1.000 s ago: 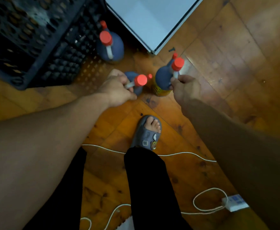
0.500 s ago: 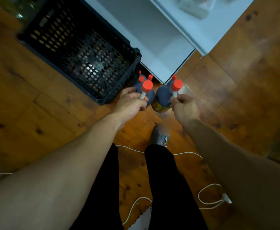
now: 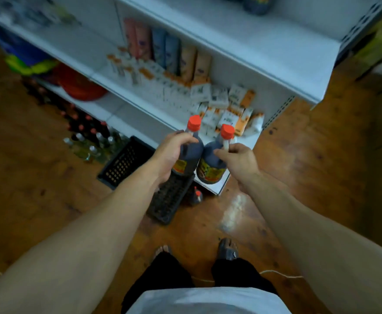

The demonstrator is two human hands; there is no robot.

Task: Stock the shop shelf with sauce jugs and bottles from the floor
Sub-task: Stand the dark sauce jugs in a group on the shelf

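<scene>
Two dark sauce jugs, red caps, upright, touching; white shelf behind.

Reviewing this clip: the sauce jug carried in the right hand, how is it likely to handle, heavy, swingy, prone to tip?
The jug looks dark right up its neck, so probably full and heavy for its size. The right hand holds only the slim white handle below the red cap, so it may swing. Its wide, squat body suggests it should stand steadily once set on the shelf.

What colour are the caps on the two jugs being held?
Both caps are orange-red: left jug cap, right jug cap. Head view, the only one.
</scene>
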